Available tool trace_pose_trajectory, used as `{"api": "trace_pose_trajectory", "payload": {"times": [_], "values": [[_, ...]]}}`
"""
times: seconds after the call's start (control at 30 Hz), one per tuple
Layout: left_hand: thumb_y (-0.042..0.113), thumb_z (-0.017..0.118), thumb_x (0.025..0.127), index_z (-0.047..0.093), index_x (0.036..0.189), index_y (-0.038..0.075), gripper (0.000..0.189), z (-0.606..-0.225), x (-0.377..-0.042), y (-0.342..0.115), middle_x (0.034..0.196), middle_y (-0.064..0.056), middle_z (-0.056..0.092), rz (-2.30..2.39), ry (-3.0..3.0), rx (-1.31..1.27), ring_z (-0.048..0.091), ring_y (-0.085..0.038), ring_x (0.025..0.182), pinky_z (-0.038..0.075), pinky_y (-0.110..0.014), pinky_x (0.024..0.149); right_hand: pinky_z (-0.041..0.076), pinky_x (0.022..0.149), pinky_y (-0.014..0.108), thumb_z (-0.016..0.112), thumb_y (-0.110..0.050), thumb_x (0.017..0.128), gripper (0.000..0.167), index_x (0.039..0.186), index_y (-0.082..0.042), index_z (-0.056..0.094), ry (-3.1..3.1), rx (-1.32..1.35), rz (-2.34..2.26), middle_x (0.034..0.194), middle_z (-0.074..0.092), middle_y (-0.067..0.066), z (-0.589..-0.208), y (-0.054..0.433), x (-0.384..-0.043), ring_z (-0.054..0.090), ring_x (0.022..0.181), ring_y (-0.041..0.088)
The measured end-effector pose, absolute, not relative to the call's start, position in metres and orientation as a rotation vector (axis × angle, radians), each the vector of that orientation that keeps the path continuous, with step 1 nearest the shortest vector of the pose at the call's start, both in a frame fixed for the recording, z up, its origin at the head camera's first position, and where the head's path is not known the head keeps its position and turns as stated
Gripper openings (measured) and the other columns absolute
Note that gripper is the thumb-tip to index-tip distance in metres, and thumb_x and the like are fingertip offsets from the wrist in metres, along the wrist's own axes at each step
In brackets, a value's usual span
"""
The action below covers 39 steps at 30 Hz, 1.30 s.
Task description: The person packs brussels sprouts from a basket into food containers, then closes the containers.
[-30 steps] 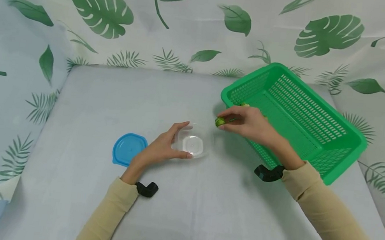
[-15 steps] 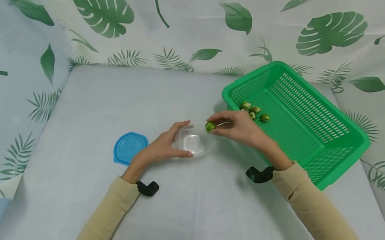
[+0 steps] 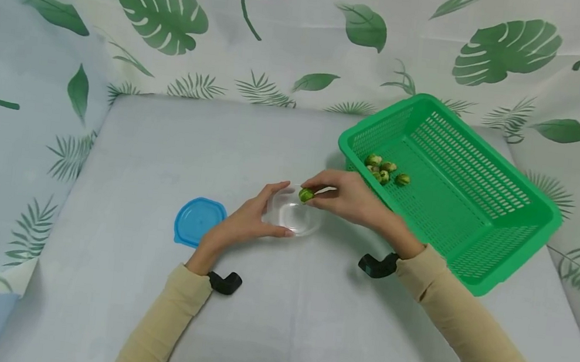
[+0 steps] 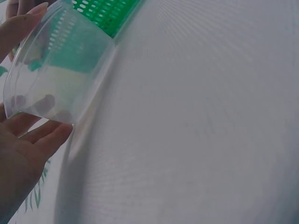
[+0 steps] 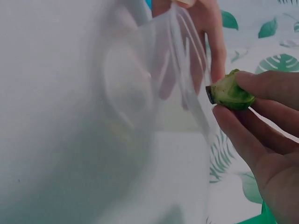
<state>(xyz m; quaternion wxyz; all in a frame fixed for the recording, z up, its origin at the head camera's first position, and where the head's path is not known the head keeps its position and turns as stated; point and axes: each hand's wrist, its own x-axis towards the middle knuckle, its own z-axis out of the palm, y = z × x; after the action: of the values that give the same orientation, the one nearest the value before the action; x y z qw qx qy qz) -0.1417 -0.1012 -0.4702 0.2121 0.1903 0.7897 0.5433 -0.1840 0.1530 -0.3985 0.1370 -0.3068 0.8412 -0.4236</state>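
Work was judged barely begun: one sprout [image 3: 306, 194] was pinched between thumb and fingertips of the right hand [image 3: 353, 196], by the one-o'clock rim of the clear container [image 3: 291, 222], inside which none could be seen. The container was gripped by the left hand [image 3: 250, 217], thumb and fingers spread wide round its nine-o'clock side. Other sprouts [image 3: 388, 167] were held untouched in the green basket [image 3: 443, 191] toward two o'clock, and the blue lid [image 3: 201, 222] was left unfitted on the bench [image 3: 265, 314] toward nine.

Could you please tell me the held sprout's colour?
The sprout is mostly green, clearest in the right wrist view.
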Motion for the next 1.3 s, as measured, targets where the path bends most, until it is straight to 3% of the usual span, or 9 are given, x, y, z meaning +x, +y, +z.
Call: {"api": "trace_pose_trajectory", "payload": {"times": [0.33,0.67,1.3], "values": [[0.038,0.083,0.087,0.021,0.164,0.028,0.099,-0.472,-0.14,-0.1,0.17,-0.001,0.024,1.506,2.194,0.503,0.024,-0.03,0.156,0.032,-0.061,0.118,0.06,0.088,0.041,0.077,0.005,0.087,0.031,0.118,0.005,0.072,2.48,-1.017,-1.147,0.11,0.076,0.015,-0.413,0.135,-0.178,0.073,0.104,0.03],[0.037,0.083,0.088,0.021,0.164,0.029,0.098,-0.474,-0.139,-0.099,0.168,0.006,0.026,1.515,2.209,0.519,0.024,-0.024,0.156,0.032,-0.057,0.12,0.061,0.082,0.035,0.079,0.005,0.085,0.026,0.11,0.004,0.074,2.579,-1.194,-1.06,0.103,0.075,0.014,-0.421,0.122,-0.171,0.075,0.094,0.026],[0.031,0.082,0.089,0.019,0.165,0.024,0.1,-0.471,-0.142,-0.101,0.17,0.0,0.024,1.53,2.176,0.544,0.021,-0.028,0.157,0.03,-0.059,0.12,0.06,0.079,0.033,0.076,0.006,0.088,0.023,0.11,0.007,0.072,2.706,-1.149,-0.922,0.102,0.074,0.018,-0.433,0.101,-0.165,0.074,0.091,0.027]]}}
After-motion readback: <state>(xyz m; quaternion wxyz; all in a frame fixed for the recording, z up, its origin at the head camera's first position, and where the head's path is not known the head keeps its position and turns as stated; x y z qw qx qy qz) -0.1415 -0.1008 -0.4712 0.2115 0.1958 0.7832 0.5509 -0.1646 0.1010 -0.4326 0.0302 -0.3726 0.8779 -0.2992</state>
